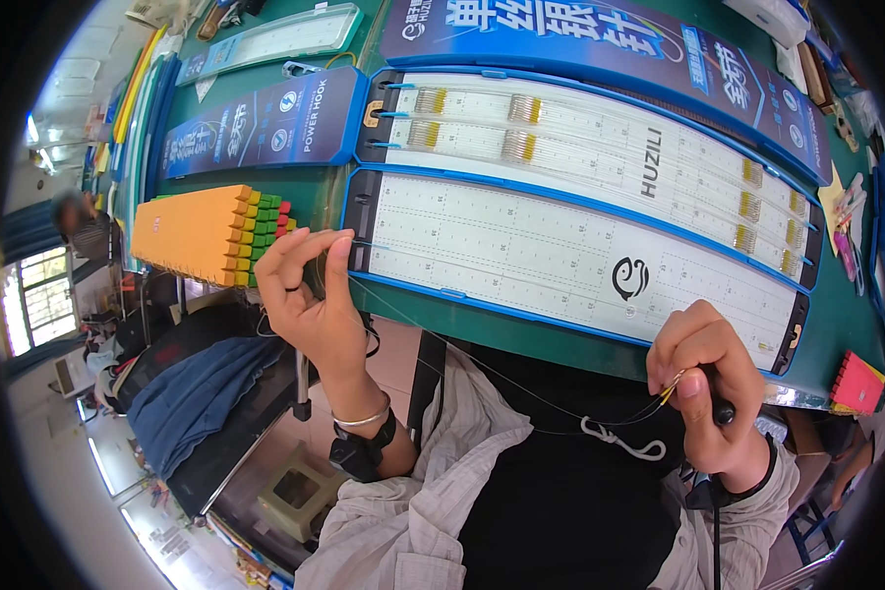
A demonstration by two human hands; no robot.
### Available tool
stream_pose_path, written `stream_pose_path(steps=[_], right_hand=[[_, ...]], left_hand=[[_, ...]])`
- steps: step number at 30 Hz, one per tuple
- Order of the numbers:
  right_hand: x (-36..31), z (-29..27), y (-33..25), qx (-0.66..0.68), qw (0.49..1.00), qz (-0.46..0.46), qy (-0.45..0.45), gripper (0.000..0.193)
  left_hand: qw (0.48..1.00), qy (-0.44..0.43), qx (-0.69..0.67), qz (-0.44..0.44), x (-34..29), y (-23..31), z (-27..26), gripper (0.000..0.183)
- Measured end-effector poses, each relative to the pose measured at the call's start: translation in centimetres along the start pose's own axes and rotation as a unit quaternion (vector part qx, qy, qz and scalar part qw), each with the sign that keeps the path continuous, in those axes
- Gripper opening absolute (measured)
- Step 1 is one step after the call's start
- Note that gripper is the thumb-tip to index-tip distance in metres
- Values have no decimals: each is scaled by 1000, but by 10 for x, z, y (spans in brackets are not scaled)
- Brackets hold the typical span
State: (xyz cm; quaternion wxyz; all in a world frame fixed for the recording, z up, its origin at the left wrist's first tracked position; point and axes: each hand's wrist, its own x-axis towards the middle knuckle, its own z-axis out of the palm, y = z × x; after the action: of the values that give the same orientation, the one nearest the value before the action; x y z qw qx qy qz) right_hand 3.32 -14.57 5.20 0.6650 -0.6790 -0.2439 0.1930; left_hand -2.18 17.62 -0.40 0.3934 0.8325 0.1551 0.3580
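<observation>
My left hand: thumb and index tips pressed together, pinching the thin line, other fingers curled loosely; exact contact is too fine to make out. It sits just off the left end of the lower white tray, by the black end piece. My right hand: thumb and bent fingers closed on a small yellow-and-dark bundle, near the tray's right front edge. The line sags between both hands, in front of my black top (very thin, drops out in places).

Lower tray: blue rim, ruled white bed, lying on the green table. Upper tray lies right behind it, with coiled bundles in rows, some with yellow centres. Orange stack with yellow, green and red notched edges sits left, near my left hand. Blue panel lies left of the upper tray, long blue lid behind it. Red notched block is at the table's right edge. White cord hangs on my top, below the line. Bracelet and black wristband on my left wrist.
</observation>
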Motion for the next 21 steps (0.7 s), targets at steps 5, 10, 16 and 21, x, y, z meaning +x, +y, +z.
stream_pose_path(steps=[5,10,16,21], right_hand=[[-2,-4,-3,3,1000,4,7,6],[3,-23,-15,-148,988,-30,-11,8],[-3,-40,-20,-377,917,-91,90,25],[-14,-54,-13,-437,885,-78,143,24]], left_hand=[[1000,-13,3,8,2,5,-1,33],[980,-77,162,90,8,28,4,14],[953,-252,-52,162,10,78,46,23],[900,-370,-114,201,0,126,96,37]])
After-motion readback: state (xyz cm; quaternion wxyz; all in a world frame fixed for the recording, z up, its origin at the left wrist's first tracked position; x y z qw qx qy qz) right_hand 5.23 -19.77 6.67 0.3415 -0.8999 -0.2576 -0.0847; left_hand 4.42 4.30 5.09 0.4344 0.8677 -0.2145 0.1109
